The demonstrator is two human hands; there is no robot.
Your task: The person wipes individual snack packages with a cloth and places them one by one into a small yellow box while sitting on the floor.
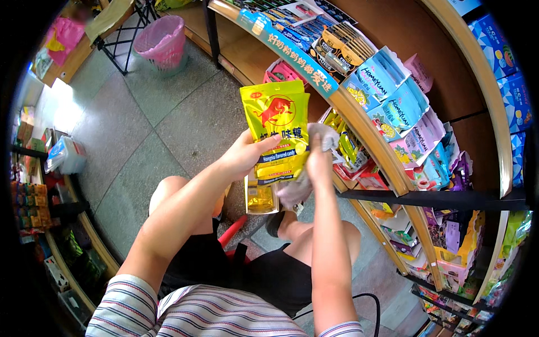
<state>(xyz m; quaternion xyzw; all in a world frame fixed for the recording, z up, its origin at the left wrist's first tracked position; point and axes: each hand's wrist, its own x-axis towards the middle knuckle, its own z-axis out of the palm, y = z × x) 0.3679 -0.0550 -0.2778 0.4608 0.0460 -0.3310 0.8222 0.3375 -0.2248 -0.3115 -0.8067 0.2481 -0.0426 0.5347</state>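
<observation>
My left hand [246, 153] grips a stack of yellow candy packets [276, 113] printed with a red bull, its thumb across the front. On the right side of the packets, my right hand [319, 162] is closed on a greyish cloth [299, 187], which hangs below the fingers and bunches up above them. The cloth lies against the packets' edge. Beneath the packets, an open box [262, 209] holds golden packets, partly covered by the stack.
Curved wooden shelves [362, 130] with boxed and bagged sweets rise at the right. A pink basket-like bin [162, 44] and a folding stool [110, 21] stand at the upper left. More stocked shelves [31, 202] line the left. A black cable [378, 307] runs at the lower right.
</observation>
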